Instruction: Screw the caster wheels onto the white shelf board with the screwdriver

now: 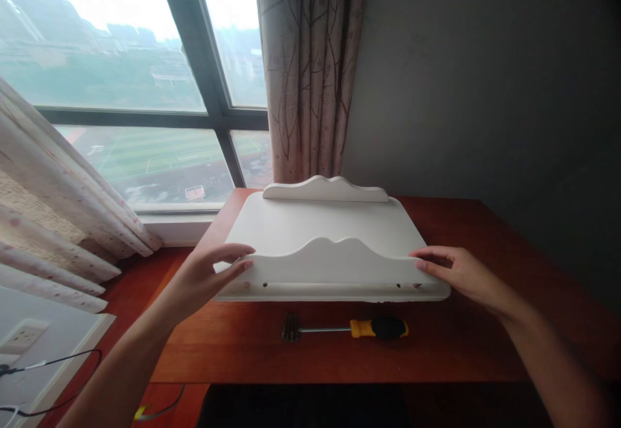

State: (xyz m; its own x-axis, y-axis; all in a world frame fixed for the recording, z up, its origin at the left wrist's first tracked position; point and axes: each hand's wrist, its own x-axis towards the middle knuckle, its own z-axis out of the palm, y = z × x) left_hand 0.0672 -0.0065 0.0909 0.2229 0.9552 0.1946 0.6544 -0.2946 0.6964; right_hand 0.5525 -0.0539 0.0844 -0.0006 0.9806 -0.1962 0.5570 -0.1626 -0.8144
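Observation:
Between my two hands is a white wavy-edged board (334, 263), standing at the near edge of a flat white panel (334, 221). My left hand (220, 266) pinches its left end between thumb and fingers. At the right end, my right hand (444, 265) grips it the same way. Small dark holes show low along the near side; whether board and panel are joined there I cannot tell. A matching wavy board (325, 190) stands at the panel's far edge. In front lies a screwdriver (378, 329) with a yellow and black handle, its tip by several screws (291, 328).
Everything rests on a reddish-brown wooden table (233, 357). Behind it are a patterned curtain (310, 72) and a grey wall (460, 92). A window (145, 156) is on the left, above a wall socket (24, 337) with black cables.

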